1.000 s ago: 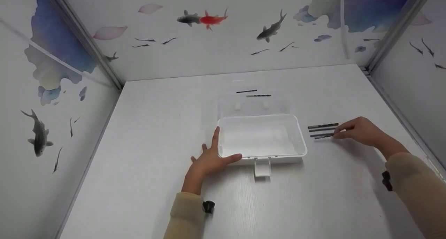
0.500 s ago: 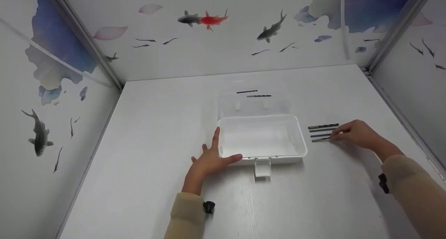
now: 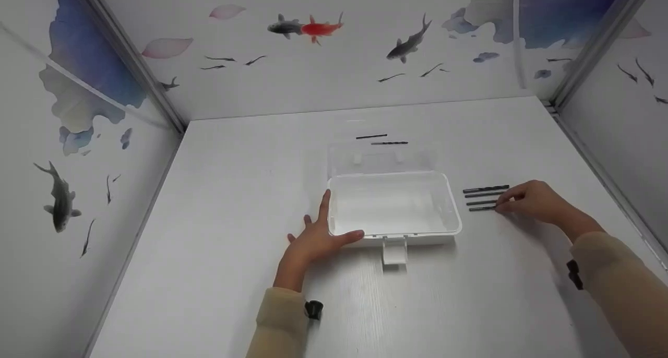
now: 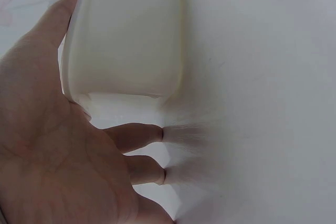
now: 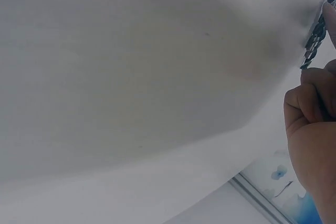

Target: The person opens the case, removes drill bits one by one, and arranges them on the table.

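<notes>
A white plastic box (image 3: 394, 236) stands with its lid back, and no items show inside it. My left hand (image 3: 312, 239) rests on its near left corner, thumb along the front rim, index finger against the side. In the left wrist view, the other fingers of that hand (image 4: 58, 135) reach down to the table. Right of the box, several dark drill bits lie roughly parallel in a column. At the nearest drill bit (image 3: 481, 209), my right hand (image 3: 537, 201) pinches the right end. The right wrist view shows fluted metal (image 5: 316, 38) at the fingertips.
The clear lid (image 3: 339, 159) lies behind the box. Two more drill bits, a short one (image 3: 371, 136) and a fluted one (image 3: 390, 143), lie at the lid's far part, on or under it. A latch (image 3: 395, 251) hangs from the box front. Printed panels enclose the table (image 3: 235, 191).
My right hand has moved slightly left and nearer, shifting the nearest drill bit so that it lies more in line with the others. The left hand and the box have stayed put.
</notes>
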Demonstrator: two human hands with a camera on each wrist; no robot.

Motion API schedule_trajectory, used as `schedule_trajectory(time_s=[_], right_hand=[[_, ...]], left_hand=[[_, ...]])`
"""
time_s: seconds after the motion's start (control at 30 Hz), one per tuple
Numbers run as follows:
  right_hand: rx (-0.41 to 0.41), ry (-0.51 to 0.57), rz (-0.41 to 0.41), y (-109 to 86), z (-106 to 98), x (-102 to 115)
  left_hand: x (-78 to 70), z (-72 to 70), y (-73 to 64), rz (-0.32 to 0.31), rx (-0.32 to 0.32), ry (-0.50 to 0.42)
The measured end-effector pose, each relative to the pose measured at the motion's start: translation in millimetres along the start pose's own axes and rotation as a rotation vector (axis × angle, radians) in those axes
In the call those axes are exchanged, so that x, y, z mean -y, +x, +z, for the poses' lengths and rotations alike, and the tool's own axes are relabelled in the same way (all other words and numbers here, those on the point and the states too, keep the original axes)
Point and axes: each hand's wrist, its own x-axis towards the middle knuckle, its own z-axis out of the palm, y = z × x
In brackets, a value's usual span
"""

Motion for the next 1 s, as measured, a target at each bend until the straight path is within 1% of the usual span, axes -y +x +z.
schedule_trajectory(time_s=[0.17, 0.4, 0.57, 0.8, 1.0], right_hand=[[0.009, -0.013, 0.004, -1.3, -0.3, 1.6], [0.007, -0.023, 0.004, -0.9, -0.4, 2.8], [0.006, -0.029, -0.005, 0.6, -0.6, 1.9], [0.005, -0.051, -0.037, 3.0, -0.8, -1.9], [0.004, -0.053, -0.028, 2.8, 0.5, -2.9]], left_hand=[[-0.3, 0.2, 0.0, -0.004, -0.001, 0.003], [0.4, -0.4, -0.8, 0.006, -0.004, 0.001], [1.4, -0.3, -0.1, 0.009, -0.003, -0.006], [1.2, -0.2, 0.9, 0.001, -0.004, -0.007], [1.0, 0.5, 2.7, -0.002, -0.005, -0.007]])
